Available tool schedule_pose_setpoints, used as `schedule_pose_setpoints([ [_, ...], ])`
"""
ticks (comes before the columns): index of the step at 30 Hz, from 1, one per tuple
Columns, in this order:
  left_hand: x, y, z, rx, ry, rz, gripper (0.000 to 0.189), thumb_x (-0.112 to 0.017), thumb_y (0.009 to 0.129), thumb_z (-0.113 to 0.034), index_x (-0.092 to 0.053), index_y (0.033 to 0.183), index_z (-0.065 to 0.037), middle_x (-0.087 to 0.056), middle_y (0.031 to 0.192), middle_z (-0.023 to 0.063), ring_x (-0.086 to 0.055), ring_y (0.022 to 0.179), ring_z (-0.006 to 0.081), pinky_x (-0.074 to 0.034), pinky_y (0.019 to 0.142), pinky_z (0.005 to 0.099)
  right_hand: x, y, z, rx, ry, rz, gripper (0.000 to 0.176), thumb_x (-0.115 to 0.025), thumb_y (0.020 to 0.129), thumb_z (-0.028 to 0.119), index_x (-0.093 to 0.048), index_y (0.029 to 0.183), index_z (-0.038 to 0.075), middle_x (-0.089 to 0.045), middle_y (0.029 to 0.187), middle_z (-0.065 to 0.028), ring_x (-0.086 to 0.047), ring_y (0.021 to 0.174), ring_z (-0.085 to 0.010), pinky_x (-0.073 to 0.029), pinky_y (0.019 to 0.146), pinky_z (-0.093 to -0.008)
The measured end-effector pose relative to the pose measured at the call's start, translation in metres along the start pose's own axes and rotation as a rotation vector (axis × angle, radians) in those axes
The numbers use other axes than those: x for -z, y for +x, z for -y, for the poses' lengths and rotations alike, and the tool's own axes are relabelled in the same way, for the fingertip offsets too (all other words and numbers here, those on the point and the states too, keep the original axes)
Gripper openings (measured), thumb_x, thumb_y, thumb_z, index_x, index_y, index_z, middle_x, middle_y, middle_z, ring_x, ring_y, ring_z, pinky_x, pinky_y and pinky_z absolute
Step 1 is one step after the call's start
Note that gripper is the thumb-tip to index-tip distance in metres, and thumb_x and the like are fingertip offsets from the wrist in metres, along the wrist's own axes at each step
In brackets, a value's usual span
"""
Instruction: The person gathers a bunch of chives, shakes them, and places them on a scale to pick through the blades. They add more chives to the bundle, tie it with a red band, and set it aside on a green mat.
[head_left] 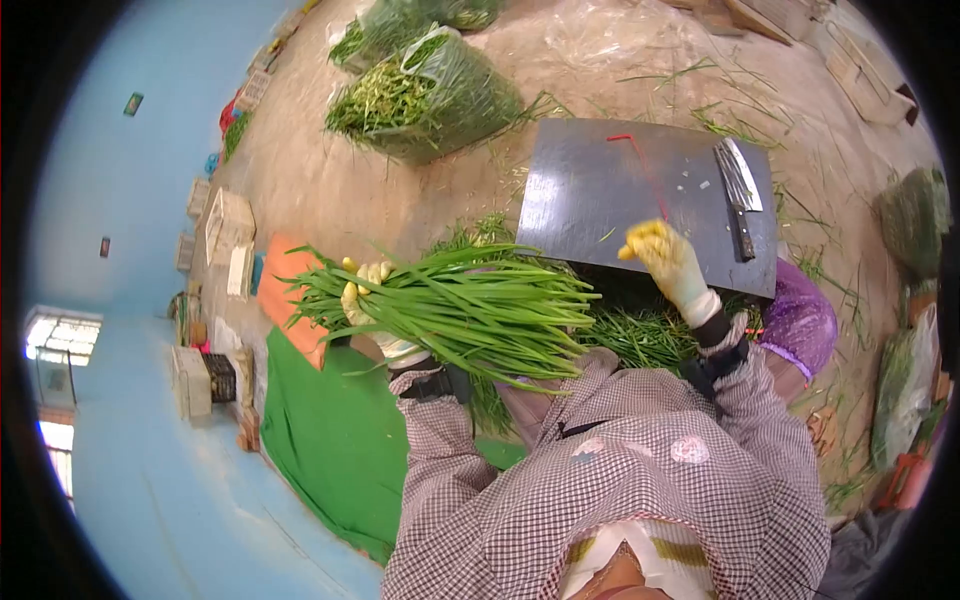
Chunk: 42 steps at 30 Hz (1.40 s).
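Note:
My left hand (362,288), in a pale glove with yellow-coated fingers, is closed around a thick bunch of long green chives (480,300). The bunch lies sideways above my lap, its leaf blades spreading to the right. My right hand (664,262), in a similar glove, is closed over the near edge of a dark board (590,170). A thin red tie (640,158) runs across the board to the fingers of this hand, which appear to grip its end. A knife (739,195) with a dark handle rests on the board's right side.
Loose greens (640,335) lie beneath the board's near edge. Filled bags of greens (430,100) stand on the floor ahead. Green cloth (330,430) and an orange sheet (285,290) are at the left. More bagged greens (905,380) stand at the right, with scraps scattered around.

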<state>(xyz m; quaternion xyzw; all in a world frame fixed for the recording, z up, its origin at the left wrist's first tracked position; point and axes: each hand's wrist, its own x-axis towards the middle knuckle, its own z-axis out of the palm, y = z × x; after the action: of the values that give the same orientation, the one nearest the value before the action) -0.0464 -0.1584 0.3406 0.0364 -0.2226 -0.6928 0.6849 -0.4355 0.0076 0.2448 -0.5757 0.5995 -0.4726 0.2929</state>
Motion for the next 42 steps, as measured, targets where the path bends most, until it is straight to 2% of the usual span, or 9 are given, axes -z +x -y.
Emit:
schedule_pose_setpoints([
  [4, -0.035, 0.01, 0.011, 0.077, -0.06, 0.168, 0.028, -0.056, 0.095, -0.014, -0.056, 0.121, -0.003, -0.04, 0.073, -0.0036, -0.042, 0.072, 0.0094, -0.042, 0.076, 0.0272, 0.034, 0.061, 0.062, 0.568, -0.277, -0.268, 0.026, -0.057, 0.1, 0.025, -0.072, 0.114, 0.01, -0.058, 0.138, -0.0125, -0.056, 0.121, -0.029, -0.043, 0.103, -0.0367],
  [6, -0.068, 0.005, 0.019, 0.054, 0.018, 0.135, 0.034, -0.055, 0.096, -0.014, -0.055, 0.128, -0.003, -0.04, 0.073, -0.0044, -0.041, 0.072, 0.0091, -0.042, 0.076, 0.0273, 0.037, 0.087, 0.093, 0.592, 0.031, -0.275, 0.027, -0.054, 0.102, 0.021, -0.07, 0.12, 0.01, -0.056, 0.142, -0.0115, -0.054, 0.127, -0.027, -0.04, 0.108, -0.0366],
  [12, -0.119, -0.001, 0.043, 0.196, -0.075, 0.348, 0.037, -0.058, 0.099, -0.016, -0.053, 0.133, -0.003, -0.042, 0.074, -0.0069, -0.041, 0.071, 0.007, -0.041, 0.077, 0.0265, -0.026, 0.128, 0.075, 0.617, 0.517, 0.253, 0.042, -0.04, 0.109, 0.031, -0.057, 0.139, 0.007, -0.051, 0.148, -0.0093, -0.045, 0.137, -0.0213, -0.032, 0.117, -0.036],
  [19, -0.136, 0.018, 0.053, 0.169, -0.105, 0.349, 0.036, -0.06, 0.096, -0.015, -0.053, 0.126, 0.003, -0.046, 0.075, -0.0028, -0.047, 0.074, 0.0107, -0.041, 0.08, 0.0302, -0.055, 0.032, 0.034, -0.351, 1.691, 1.105, 0.076, -0.027, 0.102, 0.064, -0.05, 0.145, 0.006, -0.06, 0.138, -0.0093, -0.058, 0.121, -0.0178, -0.046, 0.105, -0.0369],
  [21, -0.126, 0.03, 0.059, 0.165, -0.072, 0.341, 0.031, -0.058, 0.096, -0.012, -0.054, 0.122, 0.006, -0.05, 0.08, 0.0004, -0.049, 0.079, 0.0132, -0.042, 0.084, 0.0326, -0.067, 0.005, 0.023, -0.123, 1.849, 0.972, 0.073, -0.029, 0.103, 0.063, -0.049, 0.145, 0.007, -0.06, 0.137, -0.0095, -0.059, 0.121, -0.0192, -0.047, 0.105, -0.0375],
  [24, -0.075, 0.066, 0.073, 0.259, -0.199, 0.308, 0.031, -0.057, 0.097, -0.013, -0.055, 0.121, 0.007, -0.055, 0.083, 0.0032, -0.053, 0.083, 0.016, -0.045, 0.088, 0.0359, -0.097, -0.025, -0.084, -0.411, 2.181, 1.16, 0.058, -0.047, 0.102, 0.047, -0.051, 0.142, 0.006, -0.062, 0.132, -0.0134, -0.064, 0.114, -0.022, -0.054, 0.098, -0.0361],
  [28, -0.063, 0.062, 0.09, 0.327, -0.298, 0.229, 0.036, -0.057, 0.098, -0.016, -0.054, 0.125, 0.008, -0.059, 0.084, 0.0051, -0.057, 0.084, 0.0183, -0.047, 0.089, 0.0375, -0.072, -0.045, -0.003, -0.482, 1.659, 0.918, 0.048, -0.061, 0.1, 0.036, -0.056, 0.136, 0.004, -0.065, 0.128, -0.0146, -0.068, 0.108, -0.0205, -0.06, 0.088, -0.0347],
  [37, -0.069, 0.061, 0.085, 0.369, -0.314, 0.448, 0.044, -0.055, 0.099, -0.013, -0.046, 0.134, 0.01, -0.052, 0.08, 0.0025, -0.053, 0.082, 0.0152, -0.043, 0.087, 0.0342, -0.094, -0.071, 0.001, -0.807, 2.01, 0.578, 0.07, -0.057, 0.094, 0.058, -0.052, 0.141, 0.007, -0.061, 0.135, -0.0155, -0.063, 0.117, -0.0252, -0.054, 0.097, -0.0491],
  [42, -0.059, 0.059, 0.083, 0.399, -0.3, 0.436, 0.044, -0.054, 0.1, -0.016, -0.047, 0.135, 0.01, -0.051, 0.08, 0.0027, -0.052, 0.082, 0.0152, -0.043, 0.087, 0.0337, -0.087, -0.083, -0.003, -0.525, 1.882, 0.713, 0.086, -0.056, 0.087, 0.067, -0.045, 0.146, 0.005, -0.056, 0.141, -0.018, -0.054, 0.129, -0.0313, -0.049, 0.105, -0.0496],
])
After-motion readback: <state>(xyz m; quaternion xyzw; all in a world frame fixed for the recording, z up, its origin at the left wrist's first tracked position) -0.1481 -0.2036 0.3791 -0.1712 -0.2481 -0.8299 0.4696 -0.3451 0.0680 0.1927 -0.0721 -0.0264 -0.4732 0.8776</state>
